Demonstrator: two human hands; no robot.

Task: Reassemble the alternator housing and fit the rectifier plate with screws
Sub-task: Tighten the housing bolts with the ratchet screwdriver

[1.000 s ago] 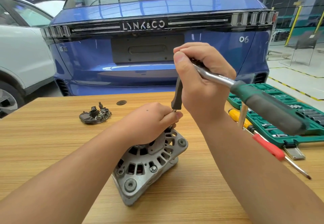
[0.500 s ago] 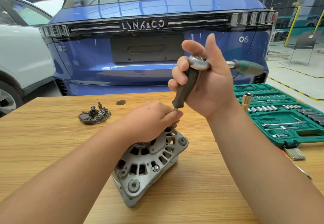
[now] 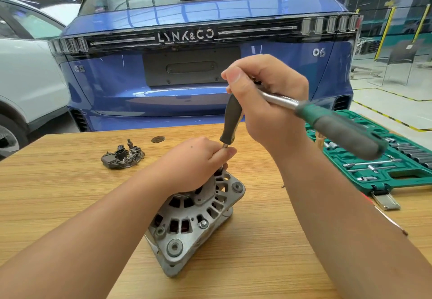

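Alternator (image 3: pixel 194 226) on tabletop (image 3: pixel 58 193): left hand (image 3: pixel 196 160) pinching extension shaft at housing, right hand (image 3: pixel 268 102) gripping ratchet (image 3: pixel 327 118); rectifier plate (image 3: pixel 122 157) apart.

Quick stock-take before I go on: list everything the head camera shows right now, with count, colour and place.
alternator housing: one, silver-grey, tilted on the table, centre near.
rectifier plate: one, dark grey, lying on the table, far left of the housing, apart from it.
ratchet wrench: one, chrome shaft with green and grey grip, held above the housing; its dark extension points down at the housing's top edge.
socket set case: one, green, open, right edge of the table.
wooden table: one, light brown.
round dark disc: one, on the table's far side.
blue car: one, behind the table.
white car: one, far left.
left hand: on the housing top, fingers pinching the extension's tip.
right hand: grips the ratchet head.
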